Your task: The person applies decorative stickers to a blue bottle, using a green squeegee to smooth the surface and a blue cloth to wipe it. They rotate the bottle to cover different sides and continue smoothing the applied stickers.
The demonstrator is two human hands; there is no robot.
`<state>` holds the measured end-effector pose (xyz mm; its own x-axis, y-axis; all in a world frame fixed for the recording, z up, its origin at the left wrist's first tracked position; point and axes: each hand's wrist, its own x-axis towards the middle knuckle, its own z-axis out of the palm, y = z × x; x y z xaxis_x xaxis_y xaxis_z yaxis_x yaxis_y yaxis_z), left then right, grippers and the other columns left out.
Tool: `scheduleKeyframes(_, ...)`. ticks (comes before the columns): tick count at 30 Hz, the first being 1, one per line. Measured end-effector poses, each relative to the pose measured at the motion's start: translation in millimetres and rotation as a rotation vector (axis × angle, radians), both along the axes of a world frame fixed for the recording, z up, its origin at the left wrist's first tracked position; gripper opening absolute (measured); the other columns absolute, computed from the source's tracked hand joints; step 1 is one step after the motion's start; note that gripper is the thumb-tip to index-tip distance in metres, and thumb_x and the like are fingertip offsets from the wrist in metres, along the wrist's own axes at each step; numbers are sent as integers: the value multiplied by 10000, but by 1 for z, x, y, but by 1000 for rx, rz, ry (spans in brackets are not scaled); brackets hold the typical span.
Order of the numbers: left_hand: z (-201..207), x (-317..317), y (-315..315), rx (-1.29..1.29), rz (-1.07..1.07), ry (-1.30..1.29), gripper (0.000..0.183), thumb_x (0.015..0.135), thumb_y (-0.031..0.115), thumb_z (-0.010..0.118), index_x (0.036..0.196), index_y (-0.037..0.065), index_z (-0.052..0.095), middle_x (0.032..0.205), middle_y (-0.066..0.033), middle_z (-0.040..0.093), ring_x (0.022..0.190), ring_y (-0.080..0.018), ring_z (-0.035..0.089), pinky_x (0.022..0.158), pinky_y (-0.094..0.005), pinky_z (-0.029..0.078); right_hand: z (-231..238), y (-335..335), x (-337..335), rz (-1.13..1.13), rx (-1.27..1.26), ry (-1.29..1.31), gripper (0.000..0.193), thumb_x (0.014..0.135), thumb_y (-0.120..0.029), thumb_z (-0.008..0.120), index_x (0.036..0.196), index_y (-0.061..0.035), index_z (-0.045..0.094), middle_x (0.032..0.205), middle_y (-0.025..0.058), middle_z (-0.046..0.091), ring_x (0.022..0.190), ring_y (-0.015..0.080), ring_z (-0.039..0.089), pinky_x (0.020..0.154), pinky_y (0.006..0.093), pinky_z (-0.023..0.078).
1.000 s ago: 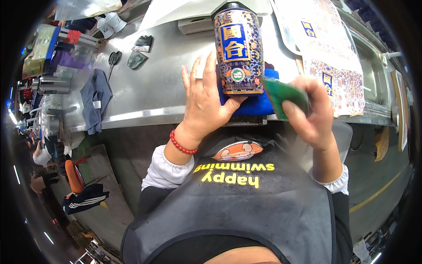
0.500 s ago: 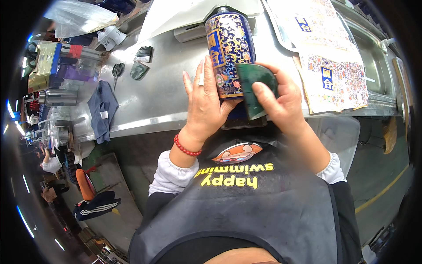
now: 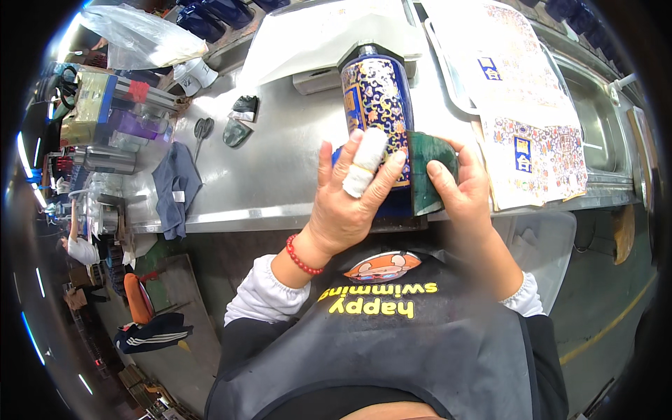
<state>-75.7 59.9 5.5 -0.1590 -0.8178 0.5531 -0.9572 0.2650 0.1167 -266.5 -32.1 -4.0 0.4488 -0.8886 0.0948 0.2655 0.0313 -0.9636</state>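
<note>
A dark blue bottle with colourful floral decoration lies on the metal worktop, its neck pointing away from me. Over its lower end my left hand has its fingers stretched and spread, one finger wrapped in white; whether the fingertips press on the bottle I cannot tell. Between the thumb and fingers of my right hand is a flat dark green scraper, its straight edge beside the bottle's right side. Printed floral label sheets lie to the right of that hand.
Scissors, a grey cloth and a small dark green piece lie on the left of the worktop. A white board is behind the bottle. A sink is at the far right.
My left hand has shifted right across the bottle, its fingers more spread. My right hand has drawn the scraper from the bottle's face to its right side. The view has shifted slightly.
</note>
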Motion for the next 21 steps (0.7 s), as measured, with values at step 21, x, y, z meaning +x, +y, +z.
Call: scheduleKeyframes(21, 10, -1, -6, -35, -208, -81, 372, 928, 156, 539, 1241, 215, 731, 1313, 40, 681, 1369, -212, 522, 1265, -551, 182, 21, -74, 24, 84, -72, 100, 352, 1011, -89, 642, 1338, 14, 563, 1154, 80, 686, 1034, 108, 636, 917, 261, 529)
